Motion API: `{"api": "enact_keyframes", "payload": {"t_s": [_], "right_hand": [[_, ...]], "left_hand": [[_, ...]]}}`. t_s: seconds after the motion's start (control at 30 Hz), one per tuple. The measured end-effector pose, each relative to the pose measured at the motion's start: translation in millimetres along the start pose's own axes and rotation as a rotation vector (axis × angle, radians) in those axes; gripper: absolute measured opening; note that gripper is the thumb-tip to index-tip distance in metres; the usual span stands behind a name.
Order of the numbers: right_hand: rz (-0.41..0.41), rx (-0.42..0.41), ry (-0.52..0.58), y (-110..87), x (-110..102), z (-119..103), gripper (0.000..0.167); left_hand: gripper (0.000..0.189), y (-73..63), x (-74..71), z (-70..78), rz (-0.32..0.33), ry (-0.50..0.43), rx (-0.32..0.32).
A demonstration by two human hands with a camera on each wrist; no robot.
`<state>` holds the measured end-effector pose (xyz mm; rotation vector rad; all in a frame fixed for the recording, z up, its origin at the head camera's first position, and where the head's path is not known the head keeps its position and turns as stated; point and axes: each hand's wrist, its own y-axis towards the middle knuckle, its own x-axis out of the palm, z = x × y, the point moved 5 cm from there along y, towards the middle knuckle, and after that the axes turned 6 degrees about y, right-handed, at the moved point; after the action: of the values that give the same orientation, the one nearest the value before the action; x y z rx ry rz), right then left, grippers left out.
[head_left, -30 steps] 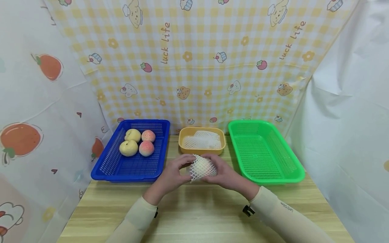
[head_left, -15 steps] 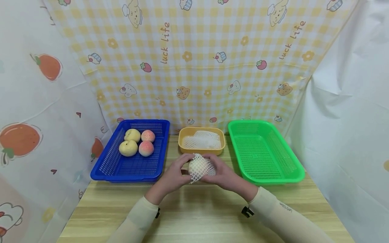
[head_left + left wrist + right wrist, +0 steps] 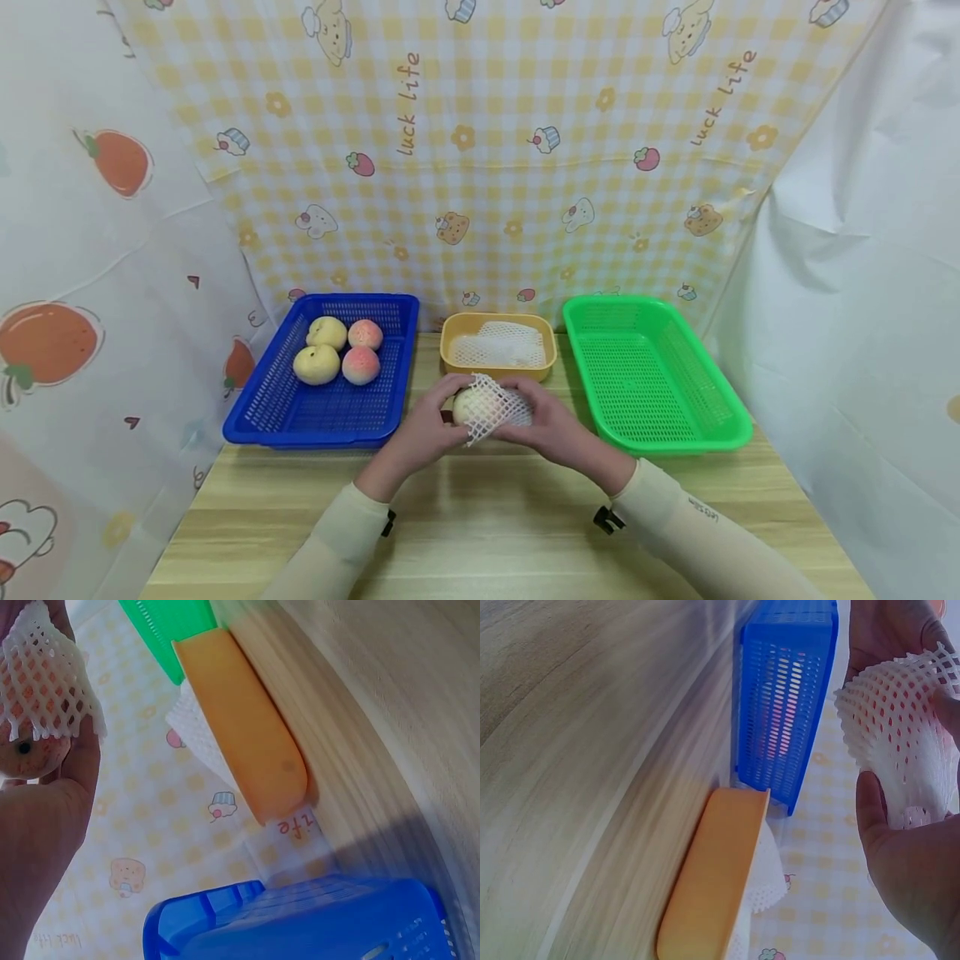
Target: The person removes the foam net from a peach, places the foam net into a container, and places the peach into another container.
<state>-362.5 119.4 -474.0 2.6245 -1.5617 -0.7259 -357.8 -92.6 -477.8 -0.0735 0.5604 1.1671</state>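
Note:
Between both hands, over the table in front of the small yellow-orange tray, is a peach (image 3: 467,408) partly covered by a white foam fruit net (image 3: 497,410). My left hand (image 3: 424,430) grips the peach from the left, where its pale skin lies bare. The left wrist view shows the net (image 3: 46,679) ending in a jagged edge, with the peach's dark-spotted end (image 3: 30,756) sticking out. From the right, my right hand (image 3: 551,427) holds the net, thumb and fingers curled around it. In the right wrist view the net (image 3: 896,724) tapers toward that palm.
At the left, a blue basket (image 3: 318,439) contains several peaches, some pale yellow, some pink. A yellow-orange tray (image 3: 498,373) at the back middle holds more foam nets (image 3: 510,343). On the right stands a green basket (image 3: 731,417). A patterned cloth (image 3: 495,192) hangs behind.
More bare peach now shows on the left, outside the net's edge. Both hands have shifted slightly and keep their hold; the baskets and tray have not moved.

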Motion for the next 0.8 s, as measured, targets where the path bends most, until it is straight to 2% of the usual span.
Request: {"api": "enact_keyframes", "payload": {"t_s": [0.27,0.47,0.6,0.8], "right_hand": [[0.051,-0.06,0.008,0.2,-3,-5,0.046],[0.082,-0.111,-0.023,0.6,-7,-12,0.022],[0.056,-0.122,-0.053,3.2,-13,-18,0.008],[-0.043,-0.105,-0.224,8.3,-24,-28,0.011]], "left_hand": [[0.067,-1.6,-5.4,-2.0,0.016,0.012,0.009],[0.064,-3.2,-9.3,-1.4,0.017,0.015,0.013],[0.062,-4.0,-14.5,-1.7,0.03,0.023,0.013],[0.057,-4.9,-22.8,-0.3,0.051,0.006,0.003]]}}
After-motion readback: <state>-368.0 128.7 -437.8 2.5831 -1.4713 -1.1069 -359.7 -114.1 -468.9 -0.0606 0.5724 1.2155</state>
